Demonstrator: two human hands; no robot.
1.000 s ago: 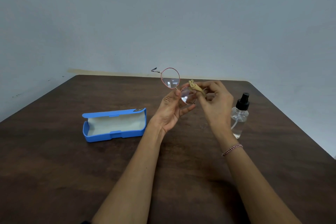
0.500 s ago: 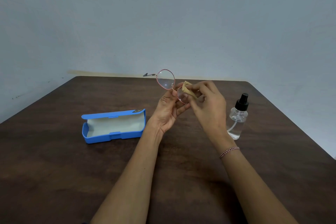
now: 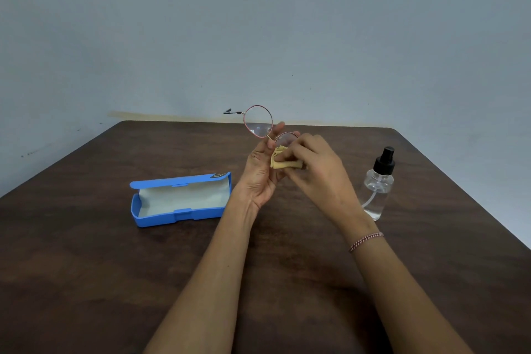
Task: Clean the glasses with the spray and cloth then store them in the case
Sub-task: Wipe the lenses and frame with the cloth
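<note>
Behind everything, a plain grey-blue wall point(image 3: 258, 23). Below it, a dark brown wooden desk point(image 3: 86, 281), filling the lower half of the view. Two bare forearms over the desk, reaching in from the near edge and meeting above the middle. On the desk to the left, well apart from the hands, a blue case point(image 3: 179, 199), lying open, pale lining showing, lid tipped back toward the wall. On the right, just beyond the right wrist, a clear spray bottle point(image 3: 379, 184) with a black pump top, standing upright, some liquid in the bottom. Left hand point(image 3: 260, 172) raised palm inward, fingers point(image 3: 277, 130) closed on the glasses point(image 3: 258, 121) near the bridge, holding them off the desk. Right hand point(image 3: 316, 166) curled over the lower lens, its fingers pinched shut on a tan cloth point(image 3: 284, 159) pressed against that lens. Glasses round, thin reddish rim, tilted, upper lens clear of both hands and seen against the wall, one temple tip jutting left. Lower lens mostly hidden by the right hand and cloth. Around the right wrist, a thin red-and-white bracelet point(image 3: 366, 241).
</note>
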